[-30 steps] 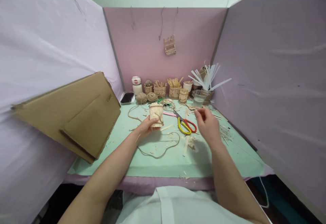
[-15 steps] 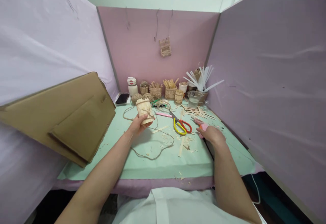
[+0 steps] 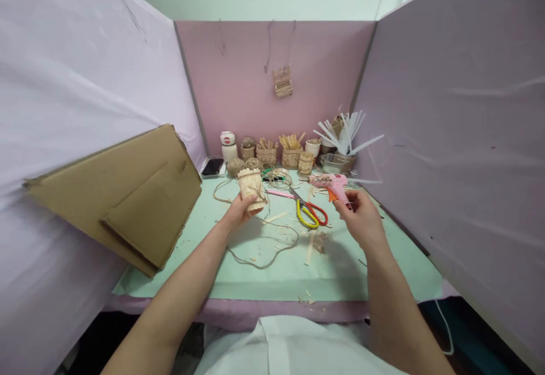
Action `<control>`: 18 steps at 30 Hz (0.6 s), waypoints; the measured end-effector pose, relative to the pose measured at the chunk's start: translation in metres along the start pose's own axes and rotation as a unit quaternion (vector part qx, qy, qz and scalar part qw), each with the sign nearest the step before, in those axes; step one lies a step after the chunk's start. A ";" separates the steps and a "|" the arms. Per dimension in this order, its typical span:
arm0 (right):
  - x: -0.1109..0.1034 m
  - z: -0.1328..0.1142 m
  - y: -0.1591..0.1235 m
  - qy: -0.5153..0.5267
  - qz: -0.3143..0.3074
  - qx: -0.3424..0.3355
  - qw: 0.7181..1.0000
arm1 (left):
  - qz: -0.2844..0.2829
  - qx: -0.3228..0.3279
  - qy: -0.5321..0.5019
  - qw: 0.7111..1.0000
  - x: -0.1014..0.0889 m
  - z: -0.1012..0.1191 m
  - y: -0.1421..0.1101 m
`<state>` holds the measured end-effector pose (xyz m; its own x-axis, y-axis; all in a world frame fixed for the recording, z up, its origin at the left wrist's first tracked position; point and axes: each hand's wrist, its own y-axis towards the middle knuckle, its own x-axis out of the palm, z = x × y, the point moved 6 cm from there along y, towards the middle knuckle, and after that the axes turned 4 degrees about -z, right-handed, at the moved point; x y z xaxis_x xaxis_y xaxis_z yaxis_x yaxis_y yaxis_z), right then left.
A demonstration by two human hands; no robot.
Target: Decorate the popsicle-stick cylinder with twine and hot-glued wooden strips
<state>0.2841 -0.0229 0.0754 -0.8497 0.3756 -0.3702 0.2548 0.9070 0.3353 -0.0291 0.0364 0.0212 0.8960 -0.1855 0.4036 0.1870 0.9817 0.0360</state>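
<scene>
My left hand is wrapped round a small pale wooden-stick cup with twine tied about it, held upright above the table. From it or close beside it, a strand of twine loops over the green tabletop. My right hand grips the handle of a pink hot glue gun with an orange trigger. Its nozzle points left, towards the cup but apart from it, and a clear glue stick sticks out of its back. Between the hands lie scissors with one yellow and one red handle.
Baskets of sticks, twine balls, a white jar and a phone line the back. White glue sticks stand in a container at back right. Cardboard leans at left. Wood scraps litter the table.
My right hand has lifted the glue gun off the right side of the table and turned it level. My left hand still holds the cup. The view has shifted slightly.
</scene>
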 end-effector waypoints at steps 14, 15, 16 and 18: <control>0.085 -0.031 -0.054 0.226 -0.205 0.027 0.952 | -0.031 0.019 0.034 0.999 0.012 -0.005 -0.002; 0.085 -0.033 -0.054 0.194 -0.190 0.006 0.963 | -0.034 0.021 0.038 0.998 0.013 -0.005 -0.002; 0.084 -0.035 -0.053 0.162 -0.171 -0.015 0.972 | -0.034 0.022 0.045 0.998 0.013 -0.006 -0.002; 0.082 -0.040 -0.054 0.120 -0.138 -0.056 0.982 | -0.029 0.023 0.057 0.998 0.012 -0.008 -0.001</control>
<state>0.1822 -0.0481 0.0613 -0.9668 0.0514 -0.2505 -0.0407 0.9362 0.3490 -0.0151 0.0328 0.0189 0.9251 -0.2425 0.2922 0.2231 0.9698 0.0988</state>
